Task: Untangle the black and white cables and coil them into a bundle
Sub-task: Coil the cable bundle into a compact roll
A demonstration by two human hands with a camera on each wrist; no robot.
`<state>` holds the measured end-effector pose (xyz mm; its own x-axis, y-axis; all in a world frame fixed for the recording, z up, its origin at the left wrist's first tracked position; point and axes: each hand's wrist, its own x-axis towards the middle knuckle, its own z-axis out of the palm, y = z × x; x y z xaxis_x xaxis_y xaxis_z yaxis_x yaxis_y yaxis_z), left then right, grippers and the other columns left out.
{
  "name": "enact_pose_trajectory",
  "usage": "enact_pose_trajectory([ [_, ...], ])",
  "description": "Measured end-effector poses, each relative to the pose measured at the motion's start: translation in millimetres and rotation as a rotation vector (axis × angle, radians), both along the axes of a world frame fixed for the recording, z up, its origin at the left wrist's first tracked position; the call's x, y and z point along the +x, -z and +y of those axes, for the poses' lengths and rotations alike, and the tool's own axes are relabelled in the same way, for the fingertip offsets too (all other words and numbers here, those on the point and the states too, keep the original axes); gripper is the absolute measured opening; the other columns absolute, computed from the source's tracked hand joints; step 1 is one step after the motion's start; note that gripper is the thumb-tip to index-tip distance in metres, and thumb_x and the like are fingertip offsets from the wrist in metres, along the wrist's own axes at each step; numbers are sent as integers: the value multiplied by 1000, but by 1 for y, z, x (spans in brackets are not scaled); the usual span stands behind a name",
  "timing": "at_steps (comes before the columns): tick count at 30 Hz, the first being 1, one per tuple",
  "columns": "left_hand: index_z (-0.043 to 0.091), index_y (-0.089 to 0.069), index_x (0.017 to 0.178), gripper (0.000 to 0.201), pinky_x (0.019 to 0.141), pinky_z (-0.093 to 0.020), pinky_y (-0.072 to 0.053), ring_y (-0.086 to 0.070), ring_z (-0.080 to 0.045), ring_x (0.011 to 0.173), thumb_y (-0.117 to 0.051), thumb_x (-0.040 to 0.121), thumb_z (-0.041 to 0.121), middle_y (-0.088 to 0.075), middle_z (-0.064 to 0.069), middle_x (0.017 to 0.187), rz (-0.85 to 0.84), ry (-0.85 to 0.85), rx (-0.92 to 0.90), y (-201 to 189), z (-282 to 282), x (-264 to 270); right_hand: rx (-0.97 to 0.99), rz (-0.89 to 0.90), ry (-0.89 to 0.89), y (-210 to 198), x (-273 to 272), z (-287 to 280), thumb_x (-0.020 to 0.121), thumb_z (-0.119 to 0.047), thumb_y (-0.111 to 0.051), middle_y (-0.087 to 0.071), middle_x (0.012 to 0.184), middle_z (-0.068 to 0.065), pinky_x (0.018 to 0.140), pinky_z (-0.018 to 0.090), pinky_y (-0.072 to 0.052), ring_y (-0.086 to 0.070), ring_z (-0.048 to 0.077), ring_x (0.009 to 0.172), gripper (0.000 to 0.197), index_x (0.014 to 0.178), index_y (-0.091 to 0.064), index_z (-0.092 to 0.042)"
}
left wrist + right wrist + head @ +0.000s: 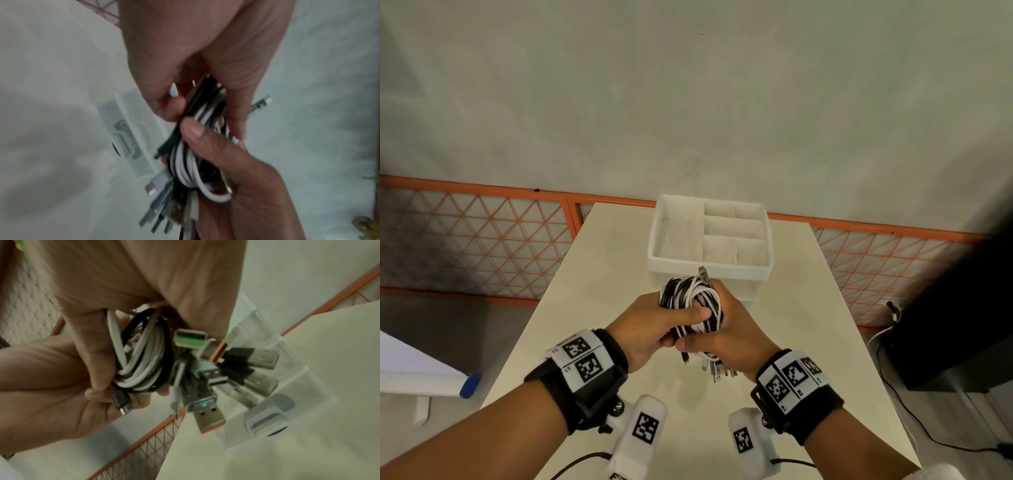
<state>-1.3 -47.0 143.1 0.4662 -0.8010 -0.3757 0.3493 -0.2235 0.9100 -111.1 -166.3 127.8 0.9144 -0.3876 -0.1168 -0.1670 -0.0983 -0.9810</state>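
A coil of black and white cables (pixel 690 306) is held above the cream table (pixel 585 291), close in front of me. My left hand (pixel 650 325) grips it from the left, thumb laid across the loops. My right hand (pixel 732 325) grips it from the right, thumb under the coil. Several USB plugs (pixel 717 371) hang out below the hands, and one connector (pixel 703 274) sticks up at the top. The left wrist view shows the left hand (pixel 185 48) and right hand (pixel 236 186) around the coil (pixel 185 162). The right wrist view shows the coil (pixel 141 363) and plugs (pixel 207 415).
A white box with compartments (pixel 674 263) stands just beyond the hands on the table; its clear side (pixel 287 363) shows behind the plugs. An orange lattice fence (pixel 482 240) runs behind the table. A black object (pixel 945 325) with floor cables stands to the right.
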Motion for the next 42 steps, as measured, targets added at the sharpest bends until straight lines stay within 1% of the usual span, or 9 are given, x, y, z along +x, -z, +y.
enact_pose_trajectory([
  [7, -12, -61, 111, 42, 76, -32, -47, -60, -27, 84, -65, 70, -8, -66, -22, 98, 223, 230, -161, 4, 19, 19, 85, 5, -48, -3, -7, -8, 65, 17, -82, -72, 113, 8, 84, 40, -61, -72, 23, 104, 76, 127, -56, -17],
  [11, -4, -65, 116, 37, 60, -21, -44, -54, -14, 66, -74, 81, 3, -66, -14, 95, 85, 312, -128, -2, 19, 17, 92, 15, -118, -9, -8, -8, 69, 19, -80, -71, 114, 15, 84, 42, -61, -72, 24, 101, 75, 130, -54, -16],
  [17, -4, -71, 93, 15, 42, -22, -34, -51, -13, 48, -71, 86, 9, -66, -14, 74, -183, 26, -48, -8, 5, -5, 107, -21, -123, -13, -8, -2, 74, 19, -77, -73, 111, 14, 81, 41, -62, -75, 30, 97, 75, 135, -47, -12],
  [19, 3, -74, 86, 7, 47, -25, -45, -65, -21, 58, -68, 83, 3, -72, -11, 74, -247, -74, -18, -6, 0, -10, 84, -35, -77, -14, -7, -1, 71, 16, -81, -72, 115, 11, 79, 34, -61, -74, 20, 100, 78, 135, -47, -12],
  [22, 12, -76, 80, 13, 69, -38, -60, -74, -27, 81, -65, 75, 7, -77, -9, 80, -317, -191, 48, -1, -7, -12, -24, -28, -47, -9, -2, 2, 62, -5, -95, -70, 122, 2, 94, 42, -58, -69, 16, 114, 95, 139, -43, -24],
  [25, 16, -75, 74, 9, 64, -33, -59, -73, -22, 73, -67, 70, 14, -76, -4, 72, -327, -284, 118, 3, -13, -12, -185, -16, 1, -4, 0, 8, 58, -17, -96, -71, 116, -11, 93, 34, -58, -69, 7, 109, 100, 139, -39, -33],
  [29, 10, -73, 72, 15, 45, -22, -38, -54, -17, 50, -67, 63, 20, -68, -2, 62, -295, -261, 196, 0, -16, -12, -363, -65, 45, 0, 1, 13, 62, -10, -83, -72, 99, -11, 78, 29, -60, -70, 8, 91, 85, 134, -40, -29],
  [38, 8, -74, 86, 17, 44, -18, -41, -59, -13, 52, -68, 71, 1, -66, -5, 66, -76, -214, 195, 0, -13, -9, -367, 12, -33, 2, 1, 8, 61, -17, -88, -72, 103, -10, 81, 28, -60, -70, 5, 93, 88, 132, -38, -28],
  [42, 11, -71, 84, 14, 42, -19, -27, -44, -14, 54, -69, 71, 4, -58, -8, 72, -95, -152, 207, 0, -11, -9, -273, 69, -37, 6, -1, 3, 70, -9, -75, -69, 89, -6, 61, 23, -55, -69, 7, 74, 66, 124, -41, -26],
])
